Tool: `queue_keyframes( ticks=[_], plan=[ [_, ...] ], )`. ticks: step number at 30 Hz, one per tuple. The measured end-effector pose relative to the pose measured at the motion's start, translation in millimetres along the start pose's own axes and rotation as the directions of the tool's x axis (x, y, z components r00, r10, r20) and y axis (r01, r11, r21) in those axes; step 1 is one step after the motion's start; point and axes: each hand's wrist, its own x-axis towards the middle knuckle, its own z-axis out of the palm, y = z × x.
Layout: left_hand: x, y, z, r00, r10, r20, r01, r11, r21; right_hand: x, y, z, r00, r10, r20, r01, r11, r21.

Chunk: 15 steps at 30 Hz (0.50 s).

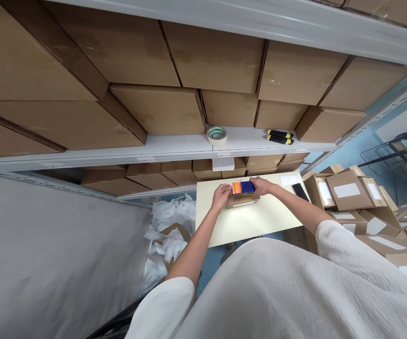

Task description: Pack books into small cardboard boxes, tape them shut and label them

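My right hand grips a blue and orange tape dispenser by its blue end. The dispenser is held over a small cardboard box that lies on the pale yellow tabletop. At the orange end, my left hand has its fingers pinched together close to the dispenser's edge. What those fingers hold, if anything, is too small to make out. Part of the box's top is hidden beneath the dispenser and my hands.
A masking tape roll and yellow-black utility knives lie on the shelf ahead, before stacked cartons. A dark phone-like object lies at the table's right. Labelled boxes crowd the right; white wrapping lies left.
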Motion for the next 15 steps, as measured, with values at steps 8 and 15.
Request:
queue_keyframes(
  ticks=[8, 15],
  plan=[
    [1.4, 8.3, -0.3, 0.995, -0.003, -0.099, 0.004, 1.000, 0.006, -5.2, -8.1, -7.3, 0.998, 0.045, 0.051, -0.042, 0.997, -0.058],
    [4.4, 4.2, -14.6, 0.992, -0.039, -0.118, 0.035, 0.999, -0.031, -7.4, -13.0, -14.6, 0.998, -0.017, 0.061, 0.025, 0.991, -0.132]
  ],
)
